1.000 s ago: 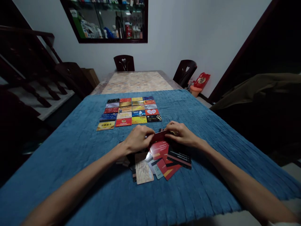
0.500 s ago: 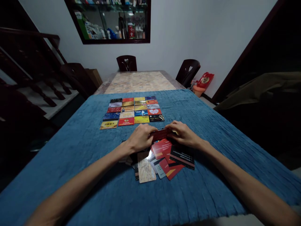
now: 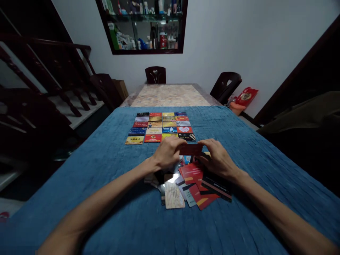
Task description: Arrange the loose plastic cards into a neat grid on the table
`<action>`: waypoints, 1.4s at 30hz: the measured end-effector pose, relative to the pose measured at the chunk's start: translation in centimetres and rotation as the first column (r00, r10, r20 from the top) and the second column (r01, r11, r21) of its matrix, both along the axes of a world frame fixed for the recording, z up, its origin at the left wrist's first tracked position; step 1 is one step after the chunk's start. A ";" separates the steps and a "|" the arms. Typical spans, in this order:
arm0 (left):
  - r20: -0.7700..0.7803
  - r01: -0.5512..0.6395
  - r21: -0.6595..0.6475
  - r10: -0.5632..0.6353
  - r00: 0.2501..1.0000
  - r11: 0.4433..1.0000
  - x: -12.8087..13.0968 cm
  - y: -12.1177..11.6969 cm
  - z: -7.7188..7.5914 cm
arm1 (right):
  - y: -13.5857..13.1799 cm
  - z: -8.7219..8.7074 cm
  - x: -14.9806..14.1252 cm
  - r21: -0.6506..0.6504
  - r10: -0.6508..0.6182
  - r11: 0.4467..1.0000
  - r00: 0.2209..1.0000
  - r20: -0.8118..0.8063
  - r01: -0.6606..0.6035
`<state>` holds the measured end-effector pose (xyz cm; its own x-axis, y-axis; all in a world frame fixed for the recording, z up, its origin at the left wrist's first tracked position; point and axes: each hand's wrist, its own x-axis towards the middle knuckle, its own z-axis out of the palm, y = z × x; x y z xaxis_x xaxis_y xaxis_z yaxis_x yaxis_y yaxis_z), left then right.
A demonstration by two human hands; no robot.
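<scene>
Between my two hands a dark red card (image 3: 190,149) is held up on its long edge, above a loose heap of cards. My left hand (image 3: 169,152) pinches its left end, and my right hand (image 3: 216,157) grips the right end. Below lie overlapping cards: a beige card (image 3: 174,196), red cards (image 3: 192,173), and a black striped card (image 3: 216,186) partly under my right hand. Farther off, several colourful cards lie in neat rows, among them a gold card (image 3: 134,140) and a red card (image 3: 153,138) in the nearest row. My left hand hides part of a yellow card there.
A blue cloth (image 3: 106,159) covers the near part of the table, and the patterned tabletop (image 3: 168,95) shows beyond it. Dark chairs (image 3: 155,75) stand around the far end. A red bag (image 3: 246,96) sits by the wall at right, near a stair railing's opposite side.
The view has shifted, so the whole scene sits farther right. Both hands still hold the dark red card, which now shows more of its face and stands slightly higher above the heap.
</scene>
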<state>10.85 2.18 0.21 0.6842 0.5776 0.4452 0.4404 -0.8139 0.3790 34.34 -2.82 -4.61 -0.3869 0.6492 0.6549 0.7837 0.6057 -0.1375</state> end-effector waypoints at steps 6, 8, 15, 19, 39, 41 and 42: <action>0.009 -0.016 0.051 0.016 1.000 0.999 -0.3 0.3 0.4 | -0.4 0.3 -0.7 0.140 -0.058 0.989 0.998 0.035 0.052; 0.003 -0.014 0.060 0.014 1.000 0.998 -0.3 0.3 0.4 | -0.4 0.4 -0.9 0.179 -0.070 0.982 0.996 0.057 0.059; -0.001 -0.020 0.058 0.020 1.000 0.998 -0.4 0.3 0.5 | -0.8 0.2 -1.6 0.237 -0.158 0.962 0.985 0.063 0.139; 0.022 -0.033 0.061 0.032 0.999 0.998 -0.5 0.5 0.5 | -1.1 0.3 -1.7 0.262 -0.195 0.949 0.979 0.055 0.175; -0.100 -0.025 0.658 0.120 0.988 0.752 -5.0 1.2 -1.8 | 0.5 2.1 -4.0 0.378 -0.114 0.924 0.984 0.136 0.055; -0.104 -0.025 0.670 0.127 0.986 0.742 -5.4 1.3 -1.6 | 1.1 2.4 -4.6 0.372 -0.090 0.928 0.984 0.156 0.026; -0.105 -0.030 0.675 0.135 0.985 0.737 -5.7 1.4 -1.5 | 1.5 2.6 -4.9 0.369 -0.076 0.929 0.983 0.165 0.010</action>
<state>5.12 3.58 -1.31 0.7321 0.2237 0.6435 0.5219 -0.7912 -0.3188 29.46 -1.35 -1.99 -0.4930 0.3960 0.7747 0.8015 0.5531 0.2273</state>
